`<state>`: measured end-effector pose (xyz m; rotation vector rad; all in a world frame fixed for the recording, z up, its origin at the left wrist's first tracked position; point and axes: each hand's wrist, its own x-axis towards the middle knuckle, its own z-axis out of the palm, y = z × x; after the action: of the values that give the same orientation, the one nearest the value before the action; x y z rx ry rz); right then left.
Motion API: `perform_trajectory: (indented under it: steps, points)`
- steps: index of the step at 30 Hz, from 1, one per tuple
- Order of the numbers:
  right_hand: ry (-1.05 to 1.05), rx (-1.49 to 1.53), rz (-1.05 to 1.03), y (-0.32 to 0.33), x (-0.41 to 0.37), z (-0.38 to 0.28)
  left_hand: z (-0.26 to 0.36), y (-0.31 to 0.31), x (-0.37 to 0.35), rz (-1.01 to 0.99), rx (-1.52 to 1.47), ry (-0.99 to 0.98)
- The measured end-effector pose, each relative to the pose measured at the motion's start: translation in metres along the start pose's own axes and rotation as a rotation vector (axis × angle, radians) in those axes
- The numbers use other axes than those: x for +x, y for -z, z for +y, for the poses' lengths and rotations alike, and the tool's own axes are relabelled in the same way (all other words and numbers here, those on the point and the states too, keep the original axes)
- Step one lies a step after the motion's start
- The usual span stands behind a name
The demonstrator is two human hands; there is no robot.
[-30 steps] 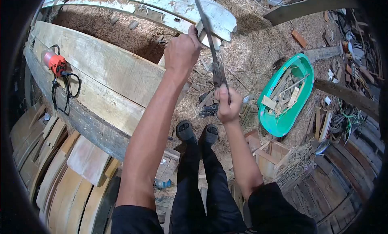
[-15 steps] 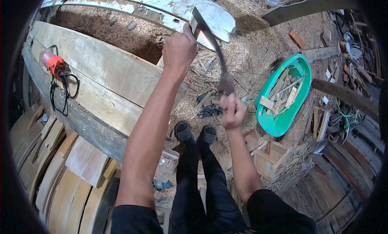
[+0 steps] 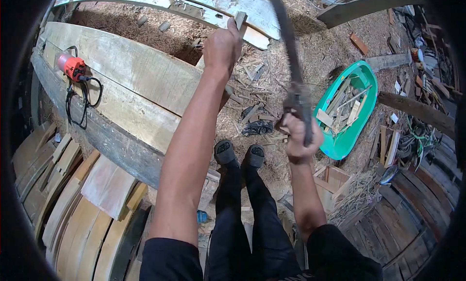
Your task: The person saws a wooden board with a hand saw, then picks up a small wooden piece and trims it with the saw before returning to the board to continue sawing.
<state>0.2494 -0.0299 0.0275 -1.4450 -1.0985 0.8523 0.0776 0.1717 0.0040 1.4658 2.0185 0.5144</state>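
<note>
My right hand (image 3: 303, 137) is wrapped round the handle of a handsaw (image 3: 290, 52). Its long dark blade points up and away, with a jagged edge on the left side, and its far end runs out of the top of the view. My left hand (image 3: 222, 48) grips a narrow wooden strip (image 3: 241, 18), whose end sticks out beyond the thumb. This strip lies close to a pale, weathered curved plank (image 3: 262, 38). A visible gap separates the saw blade from the strip.
A planked wooden hull (image 3: 121, 67) lies to the left, bearing a red power tool (image 3: 75, 68) with a black cord. Right of my feet stands a green tub (image 3: 335, 147) of wood scraps. Stacked boards (image 3: 77, 227) fill the lower left; shavings cover the ground.
The handsaw has come away from the wooden strip, swinging right and towards me with my right hand. My left hand stays on the strip; the whole view has shifted slightly.
</note>
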Motion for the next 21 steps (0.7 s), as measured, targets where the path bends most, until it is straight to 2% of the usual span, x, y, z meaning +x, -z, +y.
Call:
perform_trajectory:
  steps: [2, 3, 6, 8, 11, 15, 19, 21]
  points:
    - [0.069, 0.206, 0.072, 0.007, 0.002, -0.015, -0.001, 0.006, -0.006, -0.013, 0.004, 0.007]
    - [-0.001, 0.179, 0.072, 0.013, 0.001, -0.021, -0.003, 0.011, -0.012, -0.009, 0.015, 0.003]
    - [-0.001, 0.045, 0.029, 0.013, -0.015, -0.032, -0.018, 0.037, -0.042, 0.008, 0.067, -0.071]
    - [-0.094, 0.053, 0.016, 0.006, -0.046, -0.025, -0.027, 0.063, -0.077, -0.009, 0.128, -0.076]
    - [-0.087, -0.086, -0.077, -0.007, -0.092, -0.017, -0.073, 0.068, -0.114, -0.003, 0.192, -0.106]
    - [-0.113, -0.091, -0.149, -0.024, -0.131, 0.001, -0.095, 0.049, -0.143, 0.162, 0.044, -0.221]
    - [-0.077, -0.041, -0.141, -0.031, -0.149, 0.023, -0.108, 0.043, -0.147, 0.285, 0.205, -0.518]
    - [-0.130, -0.043, -0.133, -0.034, -0.151, 0.025, -0.107, 0.043, -0.145, 0.336, 0.158, -0.553]
